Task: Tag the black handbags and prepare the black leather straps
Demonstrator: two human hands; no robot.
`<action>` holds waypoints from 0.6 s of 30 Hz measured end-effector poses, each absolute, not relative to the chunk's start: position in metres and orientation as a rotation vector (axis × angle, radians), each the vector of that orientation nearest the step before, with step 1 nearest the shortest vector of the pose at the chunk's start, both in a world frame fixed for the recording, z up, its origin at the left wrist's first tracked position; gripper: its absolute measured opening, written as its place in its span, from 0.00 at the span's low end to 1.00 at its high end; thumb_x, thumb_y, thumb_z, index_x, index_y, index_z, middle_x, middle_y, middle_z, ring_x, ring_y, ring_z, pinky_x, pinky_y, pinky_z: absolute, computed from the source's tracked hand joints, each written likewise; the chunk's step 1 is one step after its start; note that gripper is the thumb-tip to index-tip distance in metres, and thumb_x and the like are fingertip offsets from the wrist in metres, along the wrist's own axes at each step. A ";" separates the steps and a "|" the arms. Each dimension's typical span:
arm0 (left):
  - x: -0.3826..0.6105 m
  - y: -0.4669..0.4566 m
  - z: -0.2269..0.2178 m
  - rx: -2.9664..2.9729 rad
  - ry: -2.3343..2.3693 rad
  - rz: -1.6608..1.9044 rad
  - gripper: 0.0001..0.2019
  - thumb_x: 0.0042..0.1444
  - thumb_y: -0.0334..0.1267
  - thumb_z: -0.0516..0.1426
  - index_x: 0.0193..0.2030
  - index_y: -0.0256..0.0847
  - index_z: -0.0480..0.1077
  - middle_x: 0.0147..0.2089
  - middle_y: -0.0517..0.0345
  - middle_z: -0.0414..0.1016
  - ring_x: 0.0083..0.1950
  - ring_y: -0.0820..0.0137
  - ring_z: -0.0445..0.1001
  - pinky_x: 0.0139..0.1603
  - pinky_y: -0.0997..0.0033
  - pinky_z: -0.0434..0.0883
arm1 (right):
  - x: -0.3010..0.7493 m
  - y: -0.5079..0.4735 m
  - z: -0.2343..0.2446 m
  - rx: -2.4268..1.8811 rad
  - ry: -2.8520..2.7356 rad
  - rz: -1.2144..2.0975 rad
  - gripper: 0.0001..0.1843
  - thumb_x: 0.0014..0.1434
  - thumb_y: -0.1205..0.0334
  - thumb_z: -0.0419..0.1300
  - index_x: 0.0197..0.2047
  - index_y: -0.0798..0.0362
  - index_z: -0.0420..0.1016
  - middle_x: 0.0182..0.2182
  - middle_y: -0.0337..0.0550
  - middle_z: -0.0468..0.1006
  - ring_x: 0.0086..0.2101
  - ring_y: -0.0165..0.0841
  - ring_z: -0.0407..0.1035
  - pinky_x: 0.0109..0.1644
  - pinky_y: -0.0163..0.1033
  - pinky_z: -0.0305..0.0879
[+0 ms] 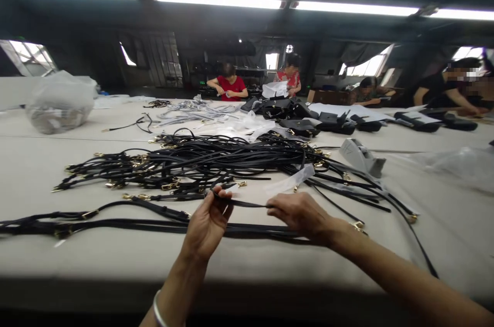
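A black strap (247, 204) stretches between my two hands above the table. My left hand (206, 224) pinches it at one end, thumb and fingers closed on it. To its right, my right hand (303, 214) grips the same strap with curled fingers. Beneath and behind them lie more long black straps (154, 224), laid out side by side with gold metal fittings. Just beyond my hands spreads a large pile of black straps (231, 157) with gold clasps (170, 185) at the ends. A clear plastic sleeve (291, 180) rests on the pile's near side.
A grey tape dispenser (360, 157) stands right of the pile. Black bags (285, 108) and white wrapping (247, 125) lie farther back. A filled plastic bag (62, 103) sits at the left. Several people work across the table (34, 162), one in a red shirt (231, 85).
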State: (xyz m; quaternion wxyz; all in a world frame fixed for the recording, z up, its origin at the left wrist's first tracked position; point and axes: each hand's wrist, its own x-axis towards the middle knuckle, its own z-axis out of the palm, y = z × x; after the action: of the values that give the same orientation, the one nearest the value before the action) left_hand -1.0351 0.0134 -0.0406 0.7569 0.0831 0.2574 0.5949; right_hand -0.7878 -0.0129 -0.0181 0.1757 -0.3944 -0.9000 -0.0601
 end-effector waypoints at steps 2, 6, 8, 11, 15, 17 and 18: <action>-1.046 0.014 -0.033 0.168 0.561 1.358 0.18 0.72 0.31 0.45 0.36 0.37 0.74 0.30 0.59 0.79 0.35 0.71 0.81 0.36 0.70 0.78 | -0.761 -0.019 -0.010 -1.192 -2.502 -0.020 0.13 0.71 0.57 0.53 0.43 0.52 0.78 0.34 0.41 0.82 0.33 0.31 0.75 0.36 0.34 0.64; -1.054 0.013 -0.022 0.243 0.536 1.416 0.17 0.71 0.30 0.47 0.36 0.36 0.74 0.31 0.58 0.79 0.34 0.70 0.82 0.34 0.71 0.78 | -0.726 -0.043 0.008 -1.544 -2.292 0.731 0.19 0.69 0.48 0.53 0.40 0.52 0.79 0.27 0.38 0.77 0.27 0.30 0.70 0.31 0.32 0.63; -1.052 0.009 -0.018 0.284 0.516 1.420 0.16 0.70 0.28 0.47 0.37 0.35 0.75 0.31 0.57 0.80 0.35 0.70 0.82 0.35 0.72 0.78 | -0.723 -0.058 0.015 -1.628 -2.114 1.076 0.20 0.68 0.46 0.54 0.42 0.53 0.79 0.27 0.39 0.76 0.27 0.30 0.69 0.30 0.32 0.62; -1.047 -0.004 -0.010 0.324 0.455 1.418 0.15 0.69 0.27 0.48 0.38 0.35 0.76 0.33 0.55 0.81 0.36 0.71 0.82 0.39 0.72 0.79 | -0.724 -0.075 0.019 -1.555 -1.975 1.342 0.21 0.66 0.44 0.56 0.45 0.54 0.79 0.31 0.42 0.78 0.28 0.29 0.70 0.34 0.33 0.65; -1.042 -0.037 0.003 0.548 0.242 1.376 0.05 0.62 0.32 0.60 0.40 0.35 0.78 0.34 0.54 0.82 0.39 0.68 0.82 0.44 0.71 0.79 | -0.705 -0.093 0.002 -1.649 -1.913 1.286 0.26 0.64 0.40 0.55 0.47 0.53 0.80 0.28 0.43 0.77 0.24 0.31 0.69 0.31 0.36 0.67; -1.042 -0.050 0.008 0.626 0.173 1.361 0.06 0.60 0.35 0.63 0.41 0.34 0.78 0.34 0.53 0.82 0.40 0.67 0.82 0.46 0.70 0.78 | -0.684 -0.104 -0.013 -1.783 -1.873 0.990 0.27 0.63 0.39 0.54 0.48 0.51 0.80 0.29 0.46 0.78 0.23 0.33 0.70 0.30 0.38 0.68; -1.044 -0.053 0.010 0.615 0.170 1.371 0.06 0.61 0.35 0.62 0.41 0.34 0.78 0.34 0.53 0.82 0.40 0.67 0.82 0.47 0.70 0.78 | -0.672 -0.111 -0.021 -1.836 -1.834 0.776 0.27 0.62 0.39 0.54 0.49 0.50 0.81 0.30 0.47 0.79 0.23 0.35 0.71 0.29 0.40 0.70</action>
State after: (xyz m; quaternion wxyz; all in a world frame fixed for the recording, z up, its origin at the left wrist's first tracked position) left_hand -1.0445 -0.0532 0.0096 0.7276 0.2789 0.0770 0.6220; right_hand -0.6724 -0.1113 -0.0206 0.2148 -0.6619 -0.6614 0.2798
